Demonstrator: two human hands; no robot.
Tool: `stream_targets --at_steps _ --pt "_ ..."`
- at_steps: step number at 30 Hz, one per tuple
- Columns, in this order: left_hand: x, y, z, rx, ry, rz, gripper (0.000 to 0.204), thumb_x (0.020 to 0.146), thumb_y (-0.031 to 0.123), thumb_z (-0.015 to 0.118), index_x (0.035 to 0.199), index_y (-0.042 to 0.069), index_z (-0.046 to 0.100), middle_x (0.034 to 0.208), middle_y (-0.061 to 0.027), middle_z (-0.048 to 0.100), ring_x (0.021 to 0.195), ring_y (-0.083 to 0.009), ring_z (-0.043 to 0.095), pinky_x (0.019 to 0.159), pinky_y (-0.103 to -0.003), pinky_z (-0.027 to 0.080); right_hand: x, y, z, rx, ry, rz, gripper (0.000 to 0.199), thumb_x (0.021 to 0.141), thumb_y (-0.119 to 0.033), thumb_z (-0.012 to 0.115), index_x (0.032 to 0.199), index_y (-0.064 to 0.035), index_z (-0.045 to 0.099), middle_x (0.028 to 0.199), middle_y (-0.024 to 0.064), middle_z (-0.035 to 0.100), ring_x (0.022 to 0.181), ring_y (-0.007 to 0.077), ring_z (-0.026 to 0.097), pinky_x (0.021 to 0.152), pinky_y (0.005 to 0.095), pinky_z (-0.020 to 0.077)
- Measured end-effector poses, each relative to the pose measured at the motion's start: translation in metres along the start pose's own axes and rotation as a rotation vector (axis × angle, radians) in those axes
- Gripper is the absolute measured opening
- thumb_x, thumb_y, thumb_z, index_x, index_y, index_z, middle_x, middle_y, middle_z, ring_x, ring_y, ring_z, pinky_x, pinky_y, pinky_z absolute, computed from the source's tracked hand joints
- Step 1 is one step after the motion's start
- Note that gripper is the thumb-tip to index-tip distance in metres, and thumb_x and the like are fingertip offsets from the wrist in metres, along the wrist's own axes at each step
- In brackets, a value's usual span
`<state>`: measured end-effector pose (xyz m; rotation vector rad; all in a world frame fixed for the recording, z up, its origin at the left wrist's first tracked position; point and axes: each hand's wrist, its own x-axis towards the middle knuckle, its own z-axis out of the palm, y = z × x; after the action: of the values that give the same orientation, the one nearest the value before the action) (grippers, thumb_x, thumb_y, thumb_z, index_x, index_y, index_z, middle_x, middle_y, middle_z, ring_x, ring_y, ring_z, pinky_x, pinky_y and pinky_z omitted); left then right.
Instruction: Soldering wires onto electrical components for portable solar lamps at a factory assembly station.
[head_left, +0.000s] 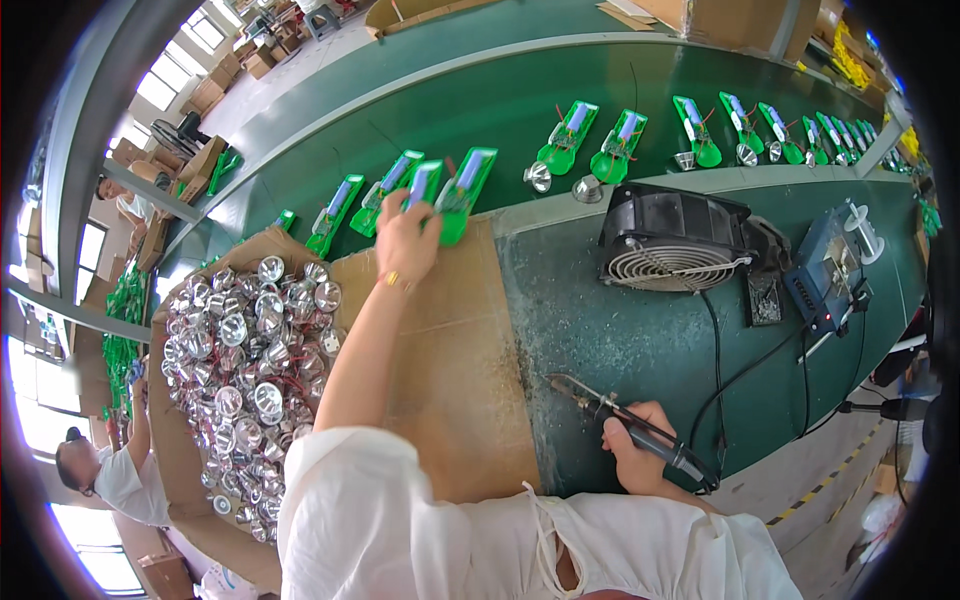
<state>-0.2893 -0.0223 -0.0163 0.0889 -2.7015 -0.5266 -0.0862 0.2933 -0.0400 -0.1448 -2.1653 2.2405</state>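
My left hand point(408, 240) reaches to the conveyor's near edge. Its fingers are closed around a green plastic flashlight housing point(425, 182) with a pale cylindrical battery; part of it is hidden by the fingers. A second green housing point(466, 196) lies right against my fingers, tilted over the cardboard. In my right hand point(640, 450) is a soldering iron point(650, 438) with a wire-feed attachment. Its tip points up and left, just above the green bench mat point(570, 330). Left of my forearm, a cardboard box point(250, 570) holds many shiny reflector cups point(232, 330) with red wires.
More green housings point(614, 146) line the conveyor belt point(480, 90), several with reflectors beside them. A black fan point(675, 240) and a blue soldering station point(825, 270) with cables stand at right. A cardboard sheet point(430, 380) covers the bench's middle. Another person point(125, 480) works at far left.
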Motion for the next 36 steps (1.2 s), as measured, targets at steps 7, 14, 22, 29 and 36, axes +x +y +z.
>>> stream_targets --at_steps 7,14,22,29,36 --pt "-0.146 0.005 -0.067 -0.146 0.021 0.007 0.008 0.072 0.010 0.064 0.078 0.005 0.066 0.119 -0.0197 0.048 0.106 -0.0370 0.049 0.089 -0.041 0.040 0.006 -0.010 0.008 0.059 0.002 0.067 0.015 0.079 -0.007 0.063 0.083 -0.0004 0.050 0.064 0.0061 0.056 0.052 0.0081 0.052 0.048 0.0220 0.0432" --pt "-0.217 0.053 -0.100 -0.205 0.136 -0.154 0.012 0.070 0.019 0.067 0.070 0.008 0.064 0.111 -0.0135 0.053 0.104 -0.0312 0.048 0.089 -0.043 0.035 0.005 -0.005 0.009 0.062 0.039 -0.068 0.017 0.081 -0.012 0.062 0.083 -0.0001 0.050 0.061 0.0057 0.054 0.049 0.0086 0.050 0.046 0.0196 0.0390" --pt "-0.197 -0.051 -0.109 0.644 0.198 -0.053 0.009 0.073 0.010 0.054 0.074 0.013 0.062 0.083 -0.0058 0.048 0.085 -0.0232 0.046 0.074 -0.037 0.037 0.001 -0.005 0.014 0.057 0.048 -0.107 0.017 0.081 -0.012 0.063 0.084 0.0003 0.051 0.062 0.0056 0.055 0.049 0.0085 0.050 0.045 0.0189 0.0390" --pt "-0.202 -0.051 -0.113 0.582 0.386 0.050 0.009 0.069 0.014 0.060 0.076 0.015 0.064 0.089 -0.0010 0.052 0.099 -0.0219 0.047 0.083 -0.038 0.035 -0.001 -0.003 0.017 0.032 0.096 -0.139 0.014 0.082 -0.012 0.061 0.081 -0.0023 0.051 0.061 0.0039 0.053 0.049 0.0079 0.047 0.044 0.0186 0.0352" --pt "-0.179 -0.065 -0.109 0.799 0.020 0.021 0.013 0.073 0.015 0.054 0.078 0.015 0.066 0.091 -0.0033 0.053 0.098 -0.0221 0.046 0.083 -0.038 0.036 -0.003 -0.005 0.018 0.009 0.057 -0.115 0.015 0.082 -0.013 0.062 0.083 -0.0016 0.052 0.061 0.0044 0.054 0.049 0.0081 0.048 0.044 0.0187 0.0355"
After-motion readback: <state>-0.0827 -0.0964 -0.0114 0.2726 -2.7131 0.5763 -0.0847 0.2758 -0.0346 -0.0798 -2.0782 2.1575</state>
